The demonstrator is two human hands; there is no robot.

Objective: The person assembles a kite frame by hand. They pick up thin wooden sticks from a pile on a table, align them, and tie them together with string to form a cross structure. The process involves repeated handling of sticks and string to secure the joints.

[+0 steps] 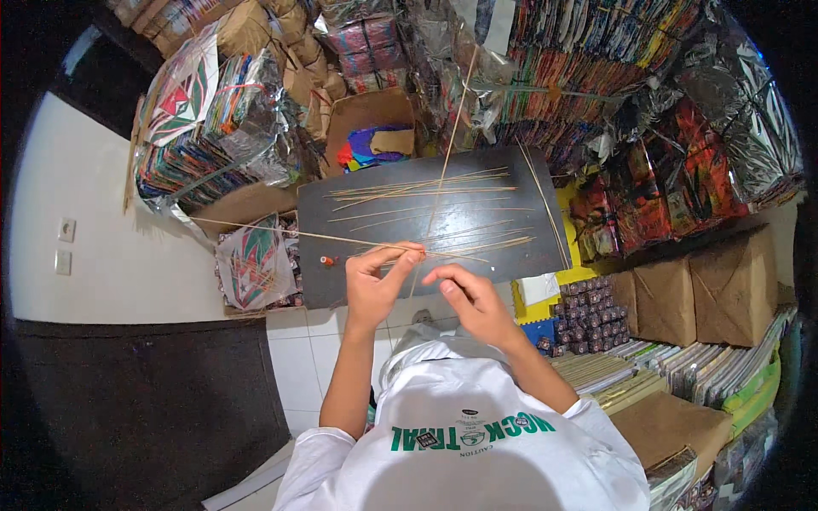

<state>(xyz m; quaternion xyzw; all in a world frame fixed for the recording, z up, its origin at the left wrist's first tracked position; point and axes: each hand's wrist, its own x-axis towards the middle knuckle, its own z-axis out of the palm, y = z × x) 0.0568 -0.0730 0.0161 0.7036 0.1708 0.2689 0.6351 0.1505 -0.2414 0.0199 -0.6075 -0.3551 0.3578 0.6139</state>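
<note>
from the head view, both hands are up over the near edge of a dark board [409, 213] that lies on the tiled floor. the left hand [375, 285] has thumb and fingers pinched together on a long thin stick [298, 234], which runs away to the left and a little upward, past the board's edge. a second long stick [447, 149] rises nearly straight up from the hands, crossing the first right at the left fingertips. the right hand [469, 298] sits just beside the left, fingers curled inward; whether it grips anything i cannot tell. loose thin sticks [426, 187] lie scattered flat on the board, mostly lengthwise. a small red-capped bottle [327, 261] stands on the board just left of the left hand. behind the board are stacked bundles of colourful kites [204, 119] in clear wrap, and to the right brown paper parcels [707, 281] and a cluster of small spools [588, 311].
</note>
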